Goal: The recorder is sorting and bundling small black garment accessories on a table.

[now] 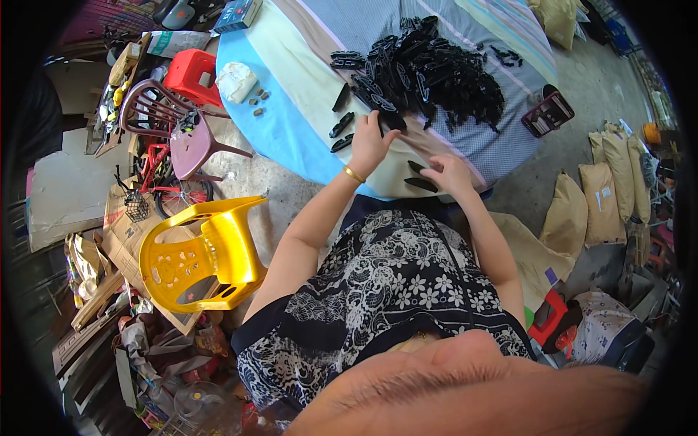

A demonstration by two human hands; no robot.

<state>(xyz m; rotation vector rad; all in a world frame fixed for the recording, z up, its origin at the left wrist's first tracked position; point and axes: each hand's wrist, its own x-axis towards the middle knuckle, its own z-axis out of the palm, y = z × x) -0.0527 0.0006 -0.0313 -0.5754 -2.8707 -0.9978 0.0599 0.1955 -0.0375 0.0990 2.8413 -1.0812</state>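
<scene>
A large heap of black plastic parts (pixel 462 80) lies on the cloth-covered table (pixel 291 102). My left hand (pixel 369 147) is at the near left edge of the heap, thumb and fingers apart, a black part (pixel 393 120) right by its fingertips. Whether it touches that part is hard to make out. My right hand (pixel 449 176) hovers close to the table's near edge with thumb and forefinger apart. Just left of its fingertips are a small black piece (pixel 416 167) and a longer black piece (pixel 421 184). Several loose parts (pixel 342 125) lie left of my left hand.
On the table are a phone-like device (pixel 547 115), a white plastic bag (pixel 237 81), small brown lumps (pixel 259 112) and a blue box (pixel 238 14). A yellow chair (pixel 211 251), a mauve chair (pixel 190 149) and a red stool (pixel 192 76) stand left. Brown sacks (pixel 602 203) stand right.
</scene>
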